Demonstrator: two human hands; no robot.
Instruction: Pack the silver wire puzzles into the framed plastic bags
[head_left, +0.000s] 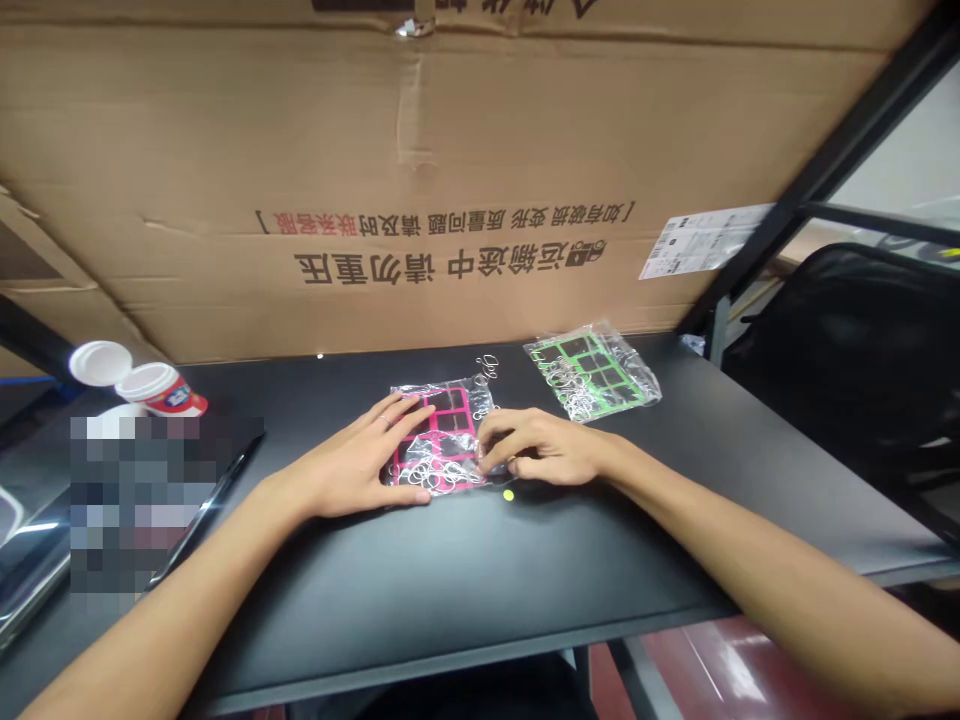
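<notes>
A clear plastic bag (454, 446) lies flat on the black table, with a pink grid-shaped frame and several silver rings (439, 476) inside. My left hand (356, 458) rests on its left part, fingers spread and a ring on one finger. At the bag's right edge, my right hand (551, 448) is closed, its fingertips pinched on the plastic; their exact grip is partly hidden. A few loose metal rings (487, 367) lie just beyond the bag. Close below my right fingertips is a small yellow-green dot (508, 495). Farther right lies a similar bag with a green frame (600, 376) and silver rings.
Behind the black table (420, 580) stands a large cardboard sheet (450, 130) with upside-down printing. A red-and-white cup (169, 392) lies tipped at the left, near white round lids (100, 363). A dark, shiny device (206, 505) is partly pixelated. A black chair (840, 350) stands right.
</notes>
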